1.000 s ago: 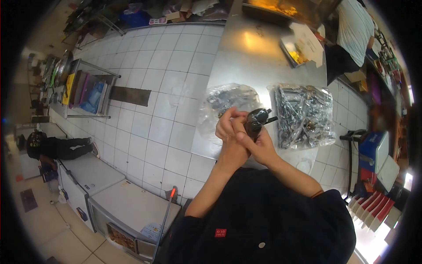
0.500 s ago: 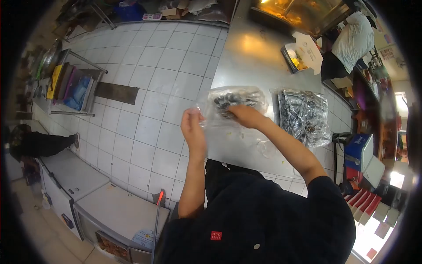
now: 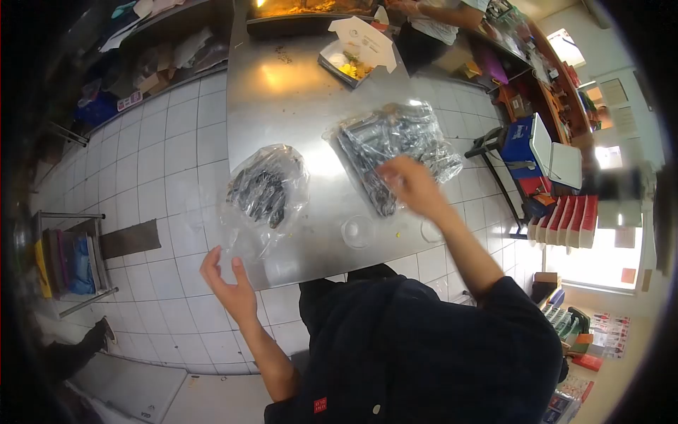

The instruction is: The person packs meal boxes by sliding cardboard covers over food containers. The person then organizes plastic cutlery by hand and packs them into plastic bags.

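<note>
A clear plastic bag (image 3: 263, 189) with dark, narrow pieces inside lies on the left of the steel table; their exact kind is unclear. My left hand (image 3: 229, 286) is beside the bag's loose near end, open, its thumb and fingers apart. Whether it touches the film I cannot make out. To the right lies a larger clear plastic package (image 3: 395, 134) of black items. Over its near side is my right hand (image 3: 415, 187), fingers bent and smeared by motion. A clear round lid (image 3: 358, 232) rests on the table between my arms.
The steel table (image 3: 311, 258) carries an open food box (image 3: 347, 63) farther back. Beyond it is a lit display case (image 3: 311, 8). Another person's white shirt (image 3: 441, 27) shows at the back. A blue cooler (image 3: 521, 145) stands on the right, a rack (image 3: 99, 240) on the left.
My right hand has left the smaller bag and moved right to the larger package. My left hand has opened and is lower, off the bag. The view has turned to the right.
</note>
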Available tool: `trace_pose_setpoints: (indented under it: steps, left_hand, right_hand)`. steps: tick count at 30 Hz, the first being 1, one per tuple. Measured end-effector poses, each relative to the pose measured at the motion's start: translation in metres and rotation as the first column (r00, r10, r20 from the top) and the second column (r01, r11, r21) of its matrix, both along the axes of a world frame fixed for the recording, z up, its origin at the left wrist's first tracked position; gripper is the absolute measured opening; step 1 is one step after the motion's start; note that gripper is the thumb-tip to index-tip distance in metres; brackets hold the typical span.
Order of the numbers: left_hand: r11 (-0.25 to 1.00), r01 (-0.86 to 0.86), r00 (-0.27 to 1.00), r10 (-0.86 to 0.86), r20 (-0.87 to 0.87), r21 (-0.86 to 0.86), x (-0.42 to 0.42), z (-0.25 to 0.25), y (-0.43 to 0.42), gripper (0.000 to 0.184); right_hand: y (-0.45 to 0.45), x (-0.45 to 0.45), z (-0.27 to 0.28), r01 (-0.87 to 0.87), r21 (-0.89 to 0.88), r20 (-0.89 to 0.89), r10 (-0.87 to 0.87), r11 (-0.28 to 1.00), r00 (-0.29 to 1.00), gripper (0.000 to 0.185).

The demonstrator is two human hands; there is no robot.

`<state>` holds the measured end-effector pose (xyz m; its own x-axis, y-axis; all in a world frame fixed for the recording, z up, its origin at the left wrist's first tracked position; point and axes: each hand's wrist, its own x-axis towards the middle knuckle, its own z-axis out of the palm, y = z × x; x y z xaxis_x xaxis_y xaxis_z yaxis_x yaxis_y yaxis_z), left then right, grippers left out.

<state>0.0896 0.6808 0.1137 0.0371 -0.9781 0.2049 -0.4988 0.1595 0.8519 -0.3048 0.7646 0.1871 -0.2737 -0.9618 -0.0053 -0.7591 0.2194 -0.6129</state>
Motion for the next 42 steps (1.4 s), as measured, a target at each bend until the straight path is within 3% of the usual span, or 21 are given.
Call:
trace_pose_setpoints:
  steps: [2,5,6,8,9,12,14,16,19,22,25,26,29,32,35,36,39,40,41,42]
  left_hand:
    - [0.974,-0.123,0.975,0.155,0.163,-0.189,-0.012,0.009,0.007,0.035]
    - [0.938,-0.024,1.000,0.027,0.006,-0.346,-0.092,0.035,0.033,0.029]
    - [0.941,0.153,0.981,-0.182,-0.069,-0.303,-0.140,0.053,0.047,0.026]
    - [0.819,0.542,0.817,-0.566,-0.109,-0.186,-0.233,0.056,0.066,0.029]
    - [0.755,0.652,0.743,-0.654,-0.143,-0.070,-0.277,0.042,0.075,0.040]
    - [0.840,0.543,0.838,-0.543,0.054,0.024,-0.367,-0.035,0.103,0.048]
    - [0.916,0.383,0.900,-0.400,0.175,0.122,-0.396,-0.074,0.109,0.049]
    - [0.930,0.347,0.916,-0.365,0.169,0.125,-0.401,-0.075,0.107,0.046]
    - [0.943,0.297,0.924,-0.323,0.205,0.149,-0.399,-0.073,0.101,0.043]
    - [0.949,0.260,0.927,-0.297,0.228,0.178,-0.398,-0.071,0.103,0.049]
    - [0.973,0.198,0.944,-0.222,0.245,0.119,-0.401,-0.073,0.112,0.055]
    - [0.982,0.171,0.950,-0.187,0.250,0.084,-0.402,-0.075,0.117,0.057]
    - [0.993,0.043,0.986,-0.060,0.154,0.114,-0.400,-0.098,0.130,0.063]
    - [0.972,0.066,0.978,-0.019,-0.206,0.227,-0.400,-0.102,0.134,0.059]
    - [0.979,0.011,0.970,0.039,-0.240,0.201,-0.398,-0.120,0.126,0.054]
    - [0.974,-0.020,0.968,0.075,-0.238,0.227,-0.401,-0.113,0.122,0.052]
    - [0.965,-0.083,0.970,0.136,-0.201,0.250,-0.407,-0.095,0.111,0.047]
    - [0.971,-0.079,0.979,0.119,-0.167,0.227,-0.408,-0.099,0.109,0.045]
    - [0.976,-0.076,0.986,0.104,-0.129,0.206,-0.408,-0.104,0.110,0.044]
    - [0.973,-0.081,0.963,0.132,-0.234,0.216,-0.407,-0.112,0.112,0.042]
  right_hand:
    - [0.016,-0.092,-0.031,-0.145,-0.100,-0.301,0.109,0.984,0.947,0.031]
    - [0.032,-0.166,-0.065,-0.484,0.331,-0.288,0.575,0.810,0.766,0.038]
    - [0.034,-0.172,-0.067,-0.428,0.499,-0.236,0.593,0.754,0.770,0.042]
    - [0.032,-0.190,-0.084,-0.512,0.375,-0.333,0.628,0.773,0.703,0.046]
    - [0.029,-0.199,-0.092,-0.553,0.307,-0.383,0.633,0.774,0.673,0.048]
    - [0.000,-0.211,-0.108,-0.622,0.284,-0.318,0.684,0.730,0.657,0.060]
    - [-0.009,-0.202,-0.117,-0.534,0.306,-0.283,0.611,0.788,0.739,0.063]
    - [-0.015,-0.186,-0.106,-0.460,0.385,-0.180,0.554,0.800,0.813,0.067]
    - [-0.018,-0.197,-0.100,-0.476,0.433,-0.109,0.568,0.766,0.816,0.074]
    - [-0.001,-0.206,-0.115,-0.611,0.278,-0.649,0.614,0.742,0.450,0.082]
    - [-0.022,-0.200,-0.087,-0.635,0.595,-0.388,0.869,0.492,0.308,0.082]
    - [-0.022,-0.206,-0.114,-0.780,0.417,-0.383,0.868,0.466,0.314,0.086]
    - [-0.025,-0.212,-0.163,-0.932,0.210,-0.327,0.920,0.294,0.217,0.080]
    - [-0.014,-0.213,-0.162,-0.947,0.200,-0.425,0.893,0.251,0.147,0.069]
    - [-0.008,-0.197,-0.131,-0.797,0.507,-0.454,0.888,0.328,0.076,0.074]
    - [-0.003,-0.199,-0.143,-0.847,0.385,-0.485,0.861,0.366,0.152,0.077]
    - [-0.016,-0.212,-0.118,-0.952,0.246,-0.429,0.901,0.182,0.062,0.076]
    - [-0.028,-0.214,-0.113,-0.972,0.202,-0.069,0.992,0.122,0.110,0.066]
    - [-0.030,-0.210,-0.112,-0.942,0.321,0.026,0.994,0.097,0.111,0.061]
    - [-0.031,-0.204,-0.111,-0.900,0.431,0.119,0.984,0.066,0.130,0.057]
